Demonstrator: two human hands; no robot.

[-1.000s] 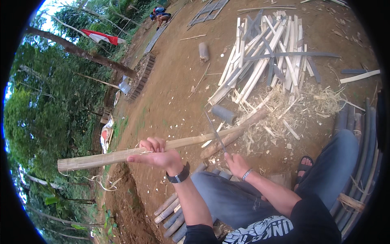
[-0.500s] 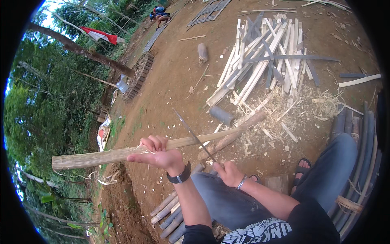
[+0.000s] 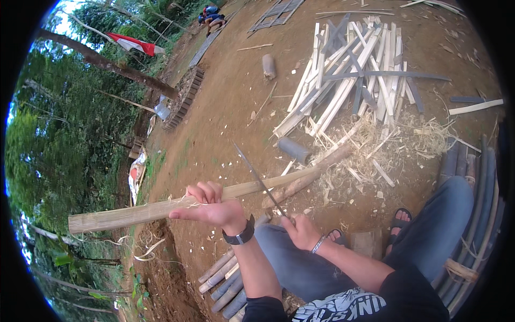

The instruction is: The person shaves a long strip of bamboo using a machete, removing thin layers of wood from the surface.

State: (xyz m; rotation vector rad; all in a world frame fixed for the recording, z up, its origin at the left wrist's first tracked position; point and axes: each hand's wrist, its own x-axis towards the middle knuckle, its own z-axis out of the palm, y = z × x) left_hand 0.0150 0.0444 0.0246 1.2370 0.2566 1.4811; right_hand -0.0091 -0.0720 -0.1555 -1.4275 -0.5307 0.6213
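Note:
A long pale bamboo strip (image 3: 123, 216) crosses in front of me, its broad end at the left and its thin far end by a log. My left hand (image 3: 210, 206) is closed around the strip, fingers curled over its upper edge and thumb stretched along the lower one. In my right hand (image 3: 301, 232) is a knife (image 3: 256, 176) with a long, narrow dark blade. That blade points up and to the left and crosses the strip; whether its edge touches the strip I cannot tell. Thin curled shavings (image 3: 151, 249) hang below the strip's broad end.
Split bamboo strips (image 3: 370, 53) lie heaped ahead, with shavings (image 3: 413, 138) on their near side. A short log (image 3: 292, 197) and a dark bamboo piece (image 3: 293, 151) rest nearby. Bamboo poles (image 3: 479, 198) lie at my right, cut lengths (image 3: 228, 292) at lower left. Another person (image 3: 212, 19) bends far off.
The strip's broad end has dropped slightly, and the hanging shavings have swung right. My right hand and the knife have shifted a little. Both hands keep their hold.

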